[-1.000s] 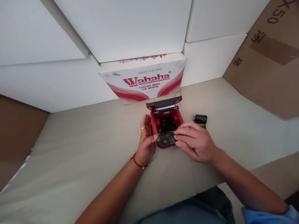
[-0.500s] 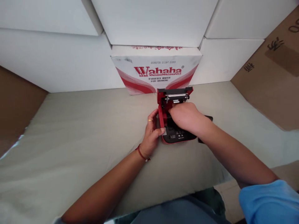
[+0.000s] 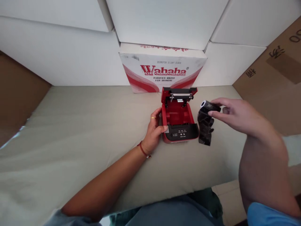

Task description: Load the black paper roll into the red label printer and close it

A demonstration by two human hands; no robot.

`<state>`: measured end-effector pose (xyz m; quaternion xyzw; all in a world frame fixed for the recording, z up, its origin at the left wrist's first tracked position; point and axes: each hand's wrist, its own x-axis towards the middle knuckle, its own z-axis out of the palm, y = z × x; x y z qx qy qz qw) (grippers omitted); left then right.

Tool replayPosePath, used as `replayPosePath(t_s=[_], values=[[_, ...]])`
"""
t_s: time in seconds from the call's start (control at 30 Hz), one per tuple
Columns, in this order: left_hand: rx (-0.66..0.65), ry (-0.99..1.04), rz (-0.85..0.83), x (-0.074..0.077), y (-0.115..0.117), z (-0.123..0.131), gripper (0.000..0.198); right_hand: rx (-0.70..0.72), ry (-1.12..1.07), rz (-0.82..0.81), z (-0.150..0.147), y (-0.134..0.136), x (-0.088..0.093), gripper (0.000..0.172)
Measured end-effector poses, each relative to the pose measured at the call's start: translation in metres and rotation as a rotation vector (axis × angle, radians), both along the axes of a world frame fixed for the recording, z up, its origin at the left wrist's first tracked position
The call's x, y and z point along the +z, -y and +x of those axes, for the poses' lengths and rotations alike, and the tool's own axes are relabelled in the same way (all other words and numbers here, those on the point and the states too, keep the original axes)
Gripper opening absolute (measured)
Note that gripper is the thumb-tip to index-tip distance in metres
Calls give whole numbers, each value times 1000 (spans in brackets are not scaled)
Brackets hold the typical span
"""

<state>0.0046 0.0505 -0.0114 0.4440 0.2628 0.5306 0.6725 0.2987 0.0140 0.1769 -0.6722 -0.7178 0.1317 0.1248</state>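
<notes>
A red and black printer (image 3: 181,131) stands on the cloth-covered table with its lid raised; its red inner bay shows bare. My left hand (image 3: 155,130) grips the printer's left side, thumb on the front corner and fingers along the wall. To the right of the printer, my right hand (image 3: 229,113) pinches a black roll (image 3: 211,106) with a white core between thumb and fingers. A crumpled dark strip (image 3: 205,130) hangs below the roll, next to the printer's right side.
Behind the printer a white and red Wahaha box (image 3: 162,70) leans against white boxes (image 3: 160,22). Brown cardboard stands at the far left (image 3: 18,94) and right (image 3: 277,81). The table's front edge is near my body.
My right hand has come out of the printer and moved right, now with the black roll in its fingers. My left hand keeps its hold on the printer. The view has shifted slightly.
</notes>
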Motion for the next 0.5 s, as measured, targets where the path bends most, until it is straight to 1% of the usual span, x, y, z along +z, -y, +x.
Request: replayPosePath(t_s=[0.07, 0.1, 0.13, 0.2, 0.27, 0.3, 0.37, 0.43, 0.5], values=[[10, 23, 2, 2, 0, 1, 85, -25, 55, -151, 12, -16, -22, 29], [12, 38, -3, 3, 0, 1, 84, -22, 70, -211, 14, -24, -35, 30], [14, 48, -9, 3, 0, 2, 83, -15, 73, -246, 14, -30, -46, 35], [12, 54, -21, 5, 0, 2, 83, -10, 52, -223, 15, -35, -66, 47], [7, 46, -25, 5, 0, 2, 83, -54, 42, -152, 20, -30, -80, 54], [6, 42, -26, 6, 0, 2, 83, -89, 58, -139, 25, -26, -85, 55], [4, 42, -24, 5, -1, 1, 83, -131, 116, -167, 35, -15, -95, 52], [-1, 47, -22, 5, -1, 1, 83, -143, 166, -188, 44, -4, -104, 47], [-5, 50, -22, 4, -1, 2, 83, -166, 171, -156, 51, 5, -111, 41]])
